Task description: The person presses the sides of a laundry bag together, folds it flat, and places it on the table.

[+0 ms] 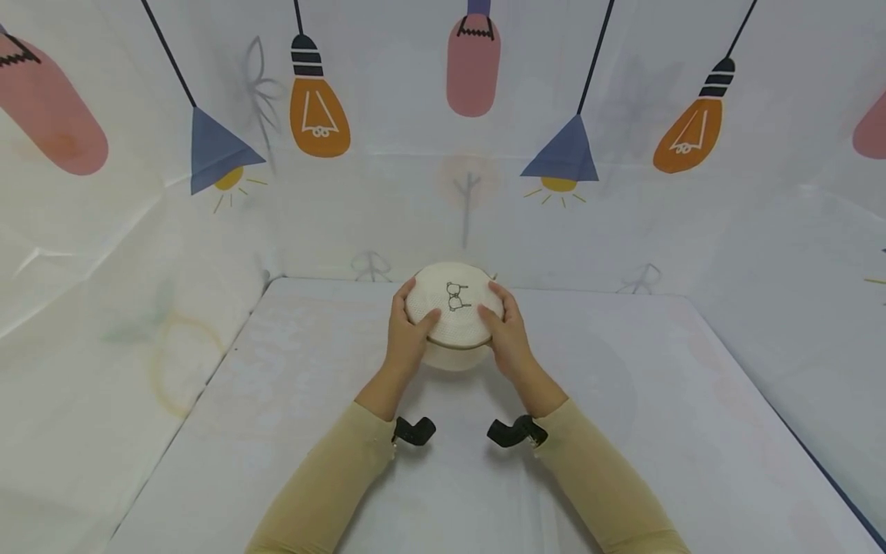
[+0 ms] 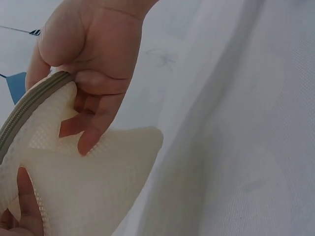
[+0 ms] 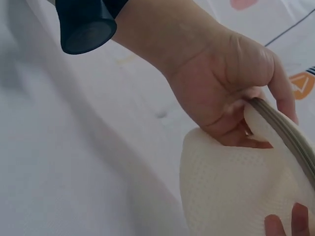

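Tabletop: I see a white surface (image 1: pixel 457 492), its far edge just beside the backdrop.
Backdrop: white sheeting (image 1: pixel 408 200), printed with orange bulbs (image 1: pixel 320 119), blue lampshades (image 1: pixel 220 150) and pink shapes (image 1: pixel 474 73).
Zippered mesh laundry bag (image 1: pixel 443 327): cream, over the tabletop's far middle.
Left hand (image 1: pixel 408 331): fingers and thumb gripping the bag's left side.
Right hand (image 1: pixel 510 335): likewise gripping its right side.

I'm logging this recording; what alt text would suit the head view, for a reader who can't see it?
A person's left hand and right hand hold a round, cream mesh bag with a small line drawing over a white table. Behind, a pale backdrop shows printed blue lamps and orange bulbs.
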{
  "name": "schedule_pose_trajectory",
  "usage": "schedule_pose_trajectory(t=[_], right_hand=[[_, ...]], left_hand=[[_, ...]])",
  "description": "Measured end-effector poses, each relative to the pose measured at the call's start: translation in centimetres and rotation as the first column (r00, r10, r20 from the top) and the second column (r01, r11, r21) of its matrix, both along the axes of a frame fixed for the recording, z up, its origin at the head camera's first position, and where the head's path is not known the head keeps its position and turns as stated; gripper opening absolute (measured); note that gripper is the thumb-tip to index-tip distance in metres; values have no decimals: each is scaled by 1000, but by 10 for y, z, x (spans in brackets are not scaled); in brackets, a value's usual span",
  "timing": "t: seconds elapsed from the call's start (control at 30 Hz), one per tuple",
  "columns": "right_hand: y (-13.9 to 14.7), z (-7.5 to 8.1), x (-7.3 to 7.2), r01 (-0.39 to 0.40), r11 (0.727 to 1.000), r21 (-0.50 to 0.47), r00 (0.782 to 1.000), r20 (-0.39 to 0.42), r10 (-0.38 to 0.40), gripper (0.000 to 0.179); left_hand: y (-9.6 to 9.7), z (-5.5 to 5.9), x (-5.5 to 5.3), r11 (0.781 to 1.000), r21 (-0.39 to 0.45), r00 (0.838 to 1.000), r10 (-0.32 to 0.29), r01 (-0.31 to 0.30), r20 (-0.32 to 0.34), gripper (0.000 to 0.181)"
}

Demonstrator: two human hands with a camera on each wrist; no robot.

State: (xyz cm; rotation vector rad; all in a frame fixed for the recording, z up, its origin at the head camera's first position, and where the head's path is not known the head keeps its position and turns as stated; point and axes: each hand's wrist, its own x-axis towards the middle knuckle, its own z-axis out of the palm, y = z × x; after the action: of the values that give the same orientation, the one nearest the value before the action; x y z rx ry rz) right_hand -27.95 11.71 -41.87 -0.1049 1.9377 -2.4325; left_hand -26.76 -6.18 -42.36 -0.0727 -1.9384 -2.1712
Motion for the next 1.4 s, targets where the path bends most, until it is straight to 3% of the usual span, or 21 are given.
schedule_pose_trajectory(t=[0.13, 0.33, 0.7, 1.07, 1.27, 1.4], right_hand=[[3, -3, 0, -33, 997, 72, 999, 13, 32, 58], [9, -6, -1, -77, 982, 172, 995, -43, 85, 63], [21, -6, -6, -45, 949, 312, 992, -98, 79, 65], [30, -1, -10, -135, 963, 234, 983, -93, 160, 68], [35, 0, -12, -180, 975, 132, 980, -57, 189, 62], [36, 2, -11, -208, 977, 46, 977, -45, 210, 48]], left_hand=[[-2, 0, 0, 1000, 14, 1000, 6, -6, 2, 72], [-3, 3, -1, 999, 47, 1000, -1, 1, -10, 72], [-9, 2, -3, 987, 154, 999, -54, 52, 7, 72], [-11, 3, -5, 961, 237, 987, -155, 141, 42, 70], [-13, 3, -6, 940, 256, 968, -245, 224, 50, 69], [-15, 2, -7, 929, 257, 953, -294, 266, 77, 69]])
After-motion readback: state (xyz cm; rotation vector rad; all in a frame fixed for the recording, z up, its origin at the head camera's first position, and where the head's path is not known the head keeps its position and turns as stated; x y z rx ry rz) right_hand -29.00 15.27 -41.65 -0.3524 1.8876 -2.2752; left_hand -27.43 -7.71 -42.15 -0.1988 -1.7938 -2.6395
